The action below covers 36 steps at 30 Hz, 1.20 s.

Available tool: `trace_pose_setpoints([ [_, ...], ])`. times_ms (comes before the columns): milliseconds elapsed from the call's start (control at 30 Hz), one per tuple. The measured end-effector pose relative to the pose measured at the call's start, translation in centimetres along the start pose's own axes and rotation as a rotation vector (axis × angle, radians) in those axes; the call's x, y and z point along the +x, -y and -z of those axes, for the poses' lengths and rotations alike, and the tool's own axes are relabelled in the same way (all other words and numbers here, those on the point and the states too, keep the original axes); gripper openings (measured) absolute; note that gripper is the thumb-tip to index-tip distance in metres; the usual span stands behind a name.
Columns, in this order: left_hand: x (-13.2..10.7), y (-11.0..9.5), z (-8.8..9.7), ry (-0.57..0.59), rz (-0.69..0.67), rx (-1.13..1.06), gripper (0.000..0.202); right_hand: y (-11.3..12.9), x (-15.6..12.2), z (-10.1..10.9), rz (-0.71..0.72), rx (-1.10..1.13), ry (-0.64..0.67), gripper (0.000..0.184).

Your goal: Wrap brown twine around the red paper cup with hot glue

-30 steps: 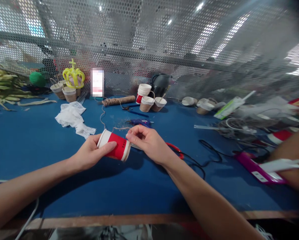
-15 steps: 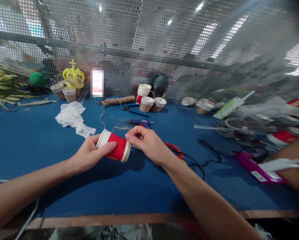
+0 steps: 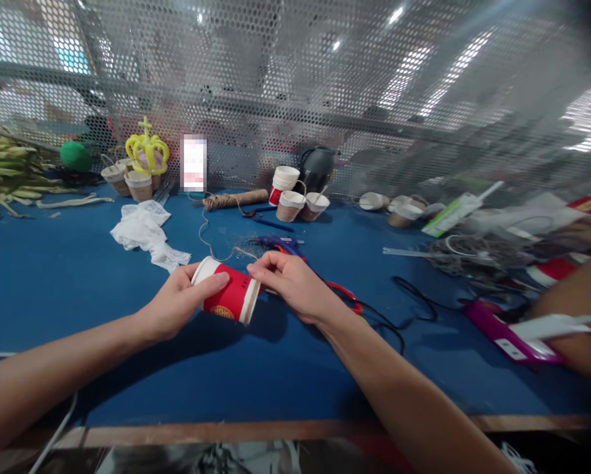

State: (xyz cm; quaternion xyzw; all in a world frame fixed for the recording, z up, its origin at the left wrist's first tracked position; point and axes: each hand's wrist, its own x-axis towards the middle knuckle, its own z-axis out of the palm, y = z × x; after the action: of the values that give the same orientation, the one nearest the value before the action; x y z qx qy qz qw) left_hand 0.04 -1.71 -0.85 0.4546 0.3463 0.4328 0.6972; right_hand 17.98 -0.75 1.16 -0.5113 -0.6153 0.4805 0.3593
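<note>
A red and white paper cup [image 3: 233, 297] lies tilted on its side in my left hand [image 3: 184, 296], the thumb along its red wall and the other fingers behind it. At the cup's right end, where a thin brownish edge shows, my right hand [image 3: 280, 280] is closed in a pinch. Thin twine [image 3: 246, 253] runs to these fingers from the twine bundle [image 3: 238, 199] behind. Fingertips hide the exact spot where twine meets cup. Just beyond my right hand lies a blue glue gun [image 3: 280, 243], partly covered.
White lace cloth [image 3: 144, 230] lies left of the cup. Small twine-covered buckets [image 3: 290, 206] and stacked cups [image 3: 285, 179] stand along the mesh screen [image 3: 255, 118]. Red-handled scissors [image 3: 347, 296], a black cable [image 3: 414, 306] and another person's arm [image 3: 576, 316] are at right.
The cup has turned a little about its length, so more of its gold emblem shows. The twine behind it has shifted. Both hands stay almost in place.
</note>
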Motion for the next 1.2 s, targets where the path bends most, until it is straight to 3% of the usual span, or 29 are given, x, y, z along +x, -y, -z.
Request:
trace_pose_setpoints([
  [333, 0.0, 0.0, 0.0, -0.018, -0.016, 0.013, 0.025, -0.1, 0.2, 0.1, -0.04, 0.078, 0.051, 0.029],
  [500, -0.2, 0.2, 0.5, 0.007, -0.135, 0.177, 0.026, -0.4, 0.4, 0.3, -0.06, 0.108, 0.058, 0.034],
  [667, -0.1, 0.0, 0.8, -0.075, -0.321, 0.325, 0.025, 0.4, -0.1, 0.7, -0.004, 0.094, 0.05, 0.041],
  [767, 0.0, 0.0, 0.9, -0.094, -0.367, 0.46, 0.024, 1.4, -0.9, 0.8, 0.084, 0.022, 0.115, 0.031],
  [900, 0.1, 0.1, 1.0, -0.079, -0.395, 0.535, 0.024, 1.9, -1.4, 0.8, 0.092, -0.071, 0.143, 0.02],
  [1200, 0.2, -0.2, 0.8, 0.009, -0.332, 0.465, 0.019, 1.4, -1.2, 0.5, 0.148, -0.081, 0.107, 0.013],
])
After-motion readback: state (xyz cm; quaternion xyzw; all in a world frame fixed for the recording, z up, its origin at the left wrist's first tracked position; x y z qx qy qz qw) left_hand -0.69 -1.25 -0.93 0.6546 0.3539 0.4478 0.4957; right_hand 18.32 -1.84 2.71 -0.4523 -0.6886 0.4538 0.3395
